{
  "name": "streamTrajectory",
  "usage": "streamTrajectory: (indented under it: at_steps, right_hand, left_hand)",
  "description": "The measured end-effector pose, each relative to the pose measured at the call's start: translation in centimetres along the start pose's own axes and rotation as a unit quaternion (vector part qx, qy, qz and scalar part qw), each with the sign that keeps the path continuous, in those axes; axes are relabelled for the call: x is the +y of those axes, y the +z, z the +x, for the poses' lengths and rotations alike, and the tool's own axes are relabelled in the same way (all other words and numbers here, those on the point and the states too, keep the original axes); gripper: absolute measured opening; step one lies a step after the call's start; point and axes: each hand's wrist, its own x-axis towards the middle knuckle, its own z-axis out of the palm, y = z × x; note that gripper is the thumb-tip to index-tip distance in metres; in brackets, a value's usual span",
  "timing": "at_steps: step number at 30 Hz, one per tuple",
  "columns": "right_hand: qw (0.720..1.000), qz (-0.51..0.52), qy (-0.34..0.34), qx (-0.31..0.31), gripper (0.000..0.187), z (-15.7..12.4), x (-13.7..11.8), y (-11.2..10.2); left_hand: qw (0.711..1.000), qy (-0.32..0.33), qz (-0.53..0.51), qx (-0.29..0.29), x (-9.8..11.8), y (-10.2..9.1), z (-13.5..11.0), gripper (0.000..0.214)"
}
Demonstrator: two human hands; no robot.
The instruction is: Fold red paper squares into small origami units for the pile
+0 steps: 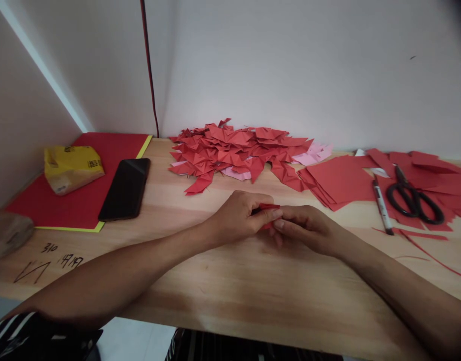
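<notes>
Above the middle of the wooden table, my left hand and my right hand meet, fingertips touching. Between them they pinch a small piece of folded red paper. Most of it is hidden behind the fingers, so its full shape does not show. Just beyond the hands lies a heap of folded red paper pieces, with a few pink ones among them. A stack of flat red paper squares lies to the right of the heap.
Black-handled scissors, a marker pen and red offcuts lie at right. On the left, a phone and a yellow packet rest on red sheets. Handwriting marks the wooden table. A wall stands behind.
</notes>
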Motion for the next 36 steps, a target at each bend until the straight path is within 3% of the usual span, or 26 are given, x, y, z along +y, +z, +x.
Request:
streamTrajectory:
  at_steps: [4, 9, 14, 19, 23, 25, 30, 36]
  right_hand:
    - [0.999, -0.025, 0.004, 0.027, 0.035, 0.1, -0.1, 0.3]
    - [0.996, -0.060, 0.027, 0.063, 0.034, 0.0, 0.3, 0.7]
    - [0.992, -0.090, 0.021, 0.082, 0.030, -0.1, 0.3, 0.9]
    - [0.999, -0.032, 0.028, 0.030, 0.033, -0.1, 0.1, 0.4]
    - [1.000, 0.009, 0.021, 0.011, 0.035, -0.1, 0.0, 0.0]
    - [0.999, 0.017, 0.033, 0.016, 0.036, -0.1, 0.0, -0.1]
    - [0.998, 0.028, 0.041, 0.048, 0.036, 0.1, 0.3, -0.1]
    - [0.997, 0.002, 0.045, 0.064, 0.037, 0.0, 0.3, 0.3]
  left_hand:
    - [1.000, -0.003, -0.002, -0.013, -0.2, 0.1, 0.0, 0.034]
    - [0.993, 0.006, 0.115, 0.031, -0.2, 0.2, 0.0, 0.035]
    - [0.984, 0.031, 0.173, 0.039, -0.1, 0.4, -0.2, 0.036]
    - [0.996, 0.014, 0.080, 0.023, 0.0, 0.2, -0.1, 0.035]
    - [0.996, -0.008, -0.075, -0.051, -0.1, -0.3, 0.3, 0.034]
    - [0.991, -0.021, -0.106, -0.073, -0.3, -0.4, 0.5, 0.034]
    - [0.995, -0.006, -0.088, -0.055, -0.8, -0.5, 0.6, 0.030]
    - [1.000, -0.002, 0.027, 0.004, -0.2, -0.3, 0.3, 0.025]
